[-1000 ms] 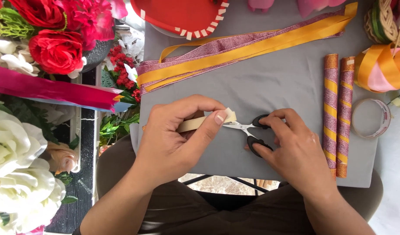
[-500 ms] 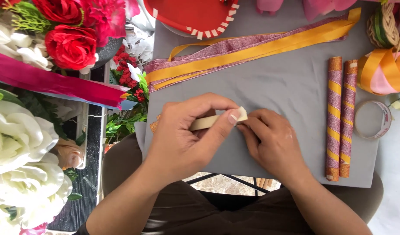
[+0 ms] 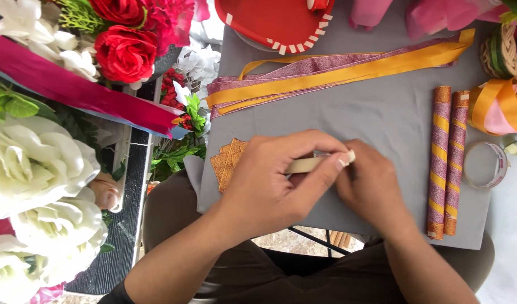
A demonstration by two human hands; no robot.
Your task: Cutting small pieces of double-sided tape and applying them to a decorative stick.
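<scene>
My left hand [image 3: 275, 183] pinches a cream strip [image 3: 304, 165] between thumb and forefinger, just above the grey board [image 3: 376, 112] on my lap. My right hand [image 3: 371, 188] lies palm down right behind it, with its curled fingers meeting the strip's far end. A small grey metal tip [image 3: 320, 153] shows between the two hands. The scissors seen earlier are otherwise hidden under my right hand. Orange glitter pieces [image 3: 227, 160] lie on the board by my left wrist.
Two rolled purple-and-yellow sticks [image 3: 447, 160] lie at the right, beside a tape roll [image 3: 484, 164]. Long yellow and purple ribbons [image 3: 337, 73] cross the board's far side below a red tray [image 3: 272, 19]. Red roses [image 3: 126, 50] and white flowers [image 3: 33, 163] crowd the left.
My right hand has slid left and turned over the scissors, hiding their black handles. Both hands have drawn together at the strip's end. The orange glitter pieces have come into view.
</scene>
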